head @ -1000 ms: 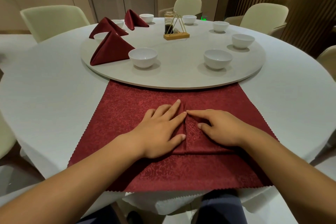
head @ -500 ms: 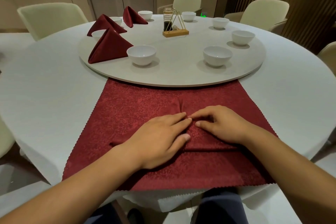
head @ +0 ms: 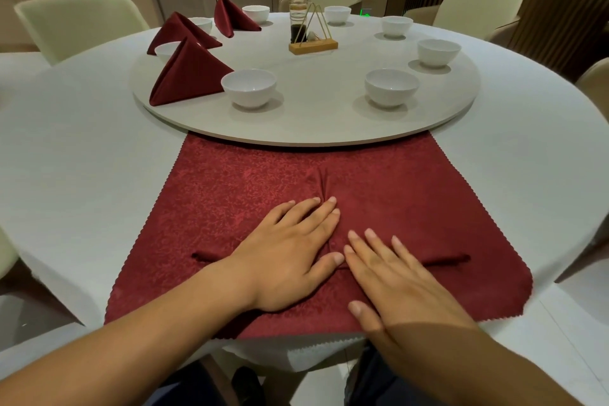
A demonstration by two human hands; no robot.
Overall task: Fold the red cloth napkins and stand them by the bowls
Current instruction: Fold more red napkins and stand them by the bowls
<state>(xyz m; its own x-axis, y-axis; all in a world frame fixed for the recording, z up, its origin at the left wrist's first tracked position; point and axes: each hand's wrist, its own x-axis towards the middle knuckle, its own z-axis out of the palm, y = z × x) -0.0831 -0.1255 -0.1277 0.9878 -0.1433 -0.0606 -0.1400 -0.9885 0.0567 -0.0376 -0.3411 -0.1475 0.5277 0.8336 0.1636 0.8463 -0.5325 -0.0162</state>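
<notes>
A large red napkin [head: 250, 188] lies spread on the white table in front of me, its far edge tucked under the round turntable [head: 316, 122]. A raised pleat runs across its middle. My left hand [head: 290, 257] presses flat on the pleat, fingers straight. My right hand [head: 395, 277] lies flat beside it, fingers straight, touching the cloth just right of centre. Three folded red napkins stand on the turntable at the left: the nearest [head: 188, 76], a second [head: 181, 31] and a third [head: 230, 18], each by a white bowl. White bowls [head: 248, 87] [head: 391, 86] sit nearest me.
More white bowls [head: 438, 52] ring the turntable's right and far side. A wooden stand with a sauce bottle [head: 308, 31] sits at its centre. Cream chairs [head: 79, 23] surround the table. The table edge is just under my wrists.
Both hands have slid back toward me along the napkin. My right hand has flattened from a curled pinch to straight fingers. A crosswise pleat now shows on both sides of my hands.
</notes>
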